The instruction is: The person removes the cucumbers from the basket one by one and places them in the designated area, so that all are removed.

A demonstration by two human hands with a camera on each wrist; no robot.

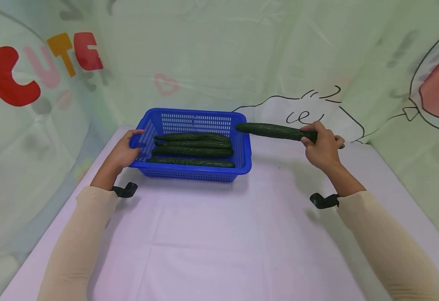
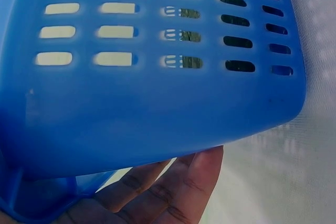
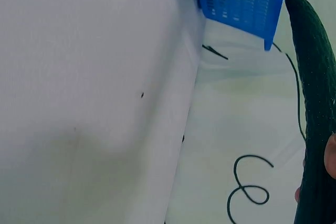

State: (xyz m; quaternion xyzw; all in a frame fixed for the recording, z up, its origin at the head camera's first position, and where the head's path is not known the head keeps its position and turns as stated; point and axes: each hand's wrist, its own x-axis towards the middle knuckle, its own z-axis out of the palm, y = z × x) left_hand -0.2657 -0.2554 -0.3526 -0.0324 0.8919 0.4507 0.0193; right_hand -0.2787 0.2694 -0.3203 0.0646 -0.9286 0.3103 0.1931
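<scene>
A blue plastic basket (image 1: pixel 189 172) with slotted walls is at the far left of the table, several dark green cucumbers (image 1: pixel 193 151) lying lengthwise inside. My left hand (image 1: pixel 123 150) grips its left rim; in the left wrist view the fingers (image 2: pixel 194 182) bend at the edge of the basket wall (image 2: pixel 147 108). Raised above the table, one more cucumber (image 1: pixel 270 130) is held near its right end by my right hand (image 1: pixel 322 148). Its free tip points left and overlaps the basket's right rim in the head view. In the right wrist view that cucumber (image 3: pixel 312 77) runs along the right side.
A white cloth covers the table (image 1: pixel 212 234). Behind and beside it hang pale green printed sheets (image 1: pixel 204 54) with letters and line drawings, close to the basket's back. Dark wrist-worn devices (image 1: pixel 322 201) stick out from both sleeves.
</scene>
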